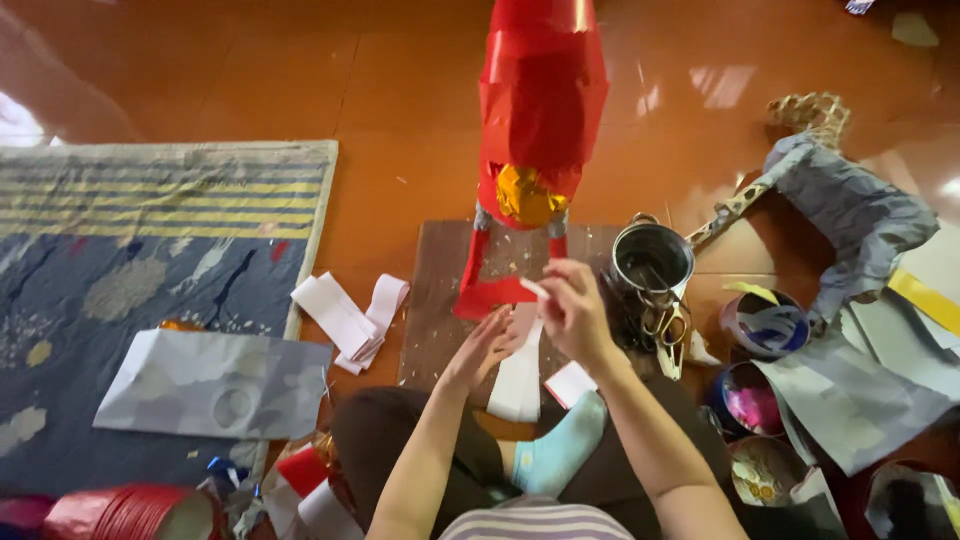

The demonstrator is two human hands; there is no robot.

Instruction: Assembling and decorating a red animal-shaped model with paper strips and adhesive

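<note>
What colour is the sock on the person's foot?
The sock is light blue; the head view shows it.

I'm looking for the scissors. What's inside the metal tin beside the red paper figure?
The metal tin looks dark inside, with only thin stick-like shapes showing; its bottom is hidden by the wall. Scissors lie outside, just in front of it.

Right hand (575,312) raised over flat brown cardboard sheet (440,290), left hand (480,350) just left and lower, tall red paper-covered figure (540,120) beyond both, round metal tin (652,260) right of right hand, folded white paper strips (350,315) left of left hand, striped woven rug (130,250) farther left.
</note>
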